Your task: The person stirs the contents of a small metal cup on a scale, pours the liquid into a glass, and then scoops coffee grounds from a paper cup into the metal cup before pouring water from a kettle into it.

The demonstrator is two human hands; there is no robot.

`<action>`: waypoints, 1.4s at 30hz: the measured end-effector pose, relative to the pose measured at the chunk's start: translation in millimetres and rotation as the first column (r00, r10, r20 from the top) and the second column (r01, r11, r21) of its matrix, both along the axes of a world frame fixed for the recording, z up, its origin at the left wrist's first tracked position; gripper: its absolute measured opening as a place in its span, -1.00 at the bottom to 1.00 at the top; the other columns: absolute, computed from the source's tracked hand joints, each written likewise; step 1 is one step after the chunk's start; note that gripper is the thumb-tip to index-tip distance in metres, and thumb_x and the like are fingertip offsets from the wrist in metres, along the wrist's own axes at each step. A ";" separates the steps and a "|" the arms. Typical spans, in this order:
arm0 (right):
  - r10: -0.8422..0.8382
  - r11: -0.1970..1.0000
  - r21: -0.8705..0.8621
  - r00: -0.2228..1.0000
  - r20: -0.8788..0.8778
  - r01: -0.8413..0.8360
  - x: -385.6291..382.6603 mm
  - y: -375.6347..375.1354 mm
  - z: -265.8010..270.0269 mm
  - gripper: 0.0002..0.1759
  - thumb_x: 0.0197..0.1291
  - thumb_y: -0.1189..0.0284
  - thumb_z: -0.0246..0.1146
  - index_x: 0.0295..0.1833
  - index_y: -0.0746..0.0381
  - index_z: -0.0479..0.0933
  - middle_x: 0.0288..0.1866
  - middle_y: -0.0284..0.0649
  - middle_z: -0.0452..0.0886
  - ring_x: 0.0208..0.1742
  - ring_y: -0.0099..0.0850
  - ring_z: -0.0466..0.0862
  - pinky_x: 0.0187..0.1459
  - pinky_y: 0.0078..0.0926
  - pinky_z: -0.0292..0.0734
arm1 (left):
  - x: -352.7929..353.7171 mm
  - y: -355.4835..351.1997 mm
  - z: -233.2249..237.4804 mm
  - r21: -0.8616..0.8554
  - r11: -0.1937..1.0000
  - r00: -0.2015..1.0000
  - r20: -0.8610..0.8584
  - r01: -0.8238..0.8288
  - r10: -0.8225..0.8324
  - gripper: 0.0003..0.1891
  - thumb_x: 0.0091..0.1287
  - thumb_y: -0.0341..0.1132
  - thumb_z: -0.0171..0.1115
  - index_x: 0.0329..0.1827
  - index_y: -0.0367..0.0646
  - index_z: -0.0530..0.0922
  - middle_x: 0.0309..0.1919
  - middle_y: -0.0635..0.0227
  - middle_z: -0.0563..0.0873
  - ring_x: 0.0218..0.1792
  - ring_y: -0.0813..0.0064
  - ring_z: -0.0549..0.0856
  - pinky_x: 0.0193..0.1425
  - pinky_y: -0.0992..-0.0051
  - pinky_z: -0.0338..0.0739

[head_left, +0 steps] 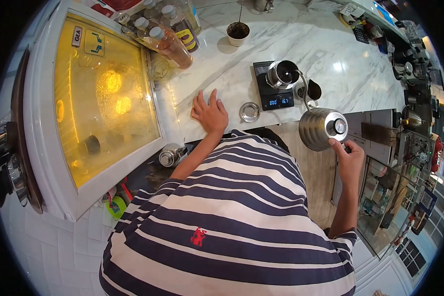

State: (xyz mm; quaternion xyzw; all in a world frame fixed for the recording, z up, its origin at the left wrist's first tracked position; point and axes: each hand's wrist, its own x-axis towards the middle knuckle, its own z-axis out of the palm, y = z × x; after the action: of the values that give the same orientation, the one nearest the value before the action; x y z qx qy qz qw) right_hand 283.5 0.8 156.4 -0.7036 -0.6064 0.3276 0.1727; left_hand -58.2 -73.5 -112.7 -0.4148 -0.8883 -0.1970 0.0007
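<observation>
My right hand (349, 157) is closed around the handle of a steel gooseneck kettle (313, 130), with the thumb near its lid. The thin spout (305, 89) reaches up to the rim of a metal cup-shaped vessel (277, 79) with dark contents. That vessel rests on a black digital scale (264, 91), whose lit blue digits show. On the marble counter (207, 69), my left hand (211, 112) lies flat with fingers spread, holding nothing. A small round glass dish (250, 112) sits between that hand and the scale. Beside the scale stands a small dark-mouthed pitcher (314, 91).
Several bottles (172, 47) crowd the back left, next to a yellow-lit glass-fronted cabinet (103, 98). A white pot (238, 34) with dark soil stands at the back. Below the counter edge at left is a metal container (170, 156). A calculator (360, 34) lies back right.
</observation>
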 end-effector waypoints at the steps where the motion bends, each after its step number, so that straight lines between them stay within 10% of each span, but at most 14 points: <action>1: -0.008 1.000 -0.005 1.000 -0.013 0.008 -1.8 -0.9 -0.2 -0.46 0.17 0.23 0.61 -0.55 0.34 0.46 -0.58 -0.57 0.27 -0.48 -0.71 0.21 -0.45 -0.53 0.03 | 0.5 0.3 -0.3 -0.003 1.000 1.000 -0.004 0.000 0.000 -0.57 0.49 -0.17 0.18 0.42 0.24 0.62 0.54 0.09 0.39 0.56 0.02 0.26 0.51 -0.12 0.05; 42: -0.101 0.993 -0.092 0.954 -0.283 0.078 -13.1 -24.7 -22.2 -0.57 0.26 0.22 0.58 -0.48 0.25 0.58 -0.59 -0.58 0.37 -0.57 -0.77 0.29 -0.53 -0.63 0.11 | 1.9 -0.3 -5.2 0.000 1.000 0.999 -0.044 0.006 -0.006 -0.55 0.49 -0.15 0.20 0.43 0.24 0.60 0.54 0.10 0.36 0.55 -0.02 0.24 0.48 -0.11 0.07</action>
State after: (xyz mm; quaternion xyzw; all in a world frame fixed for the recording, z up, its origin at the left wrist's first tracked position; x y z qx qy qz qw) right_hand 270.3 -23.9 134.1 -0.6818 -0.5290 0.4417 0.2454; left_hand -56.3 -73.7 -117.9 -0.4217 -0.8869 -0.1878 0.0198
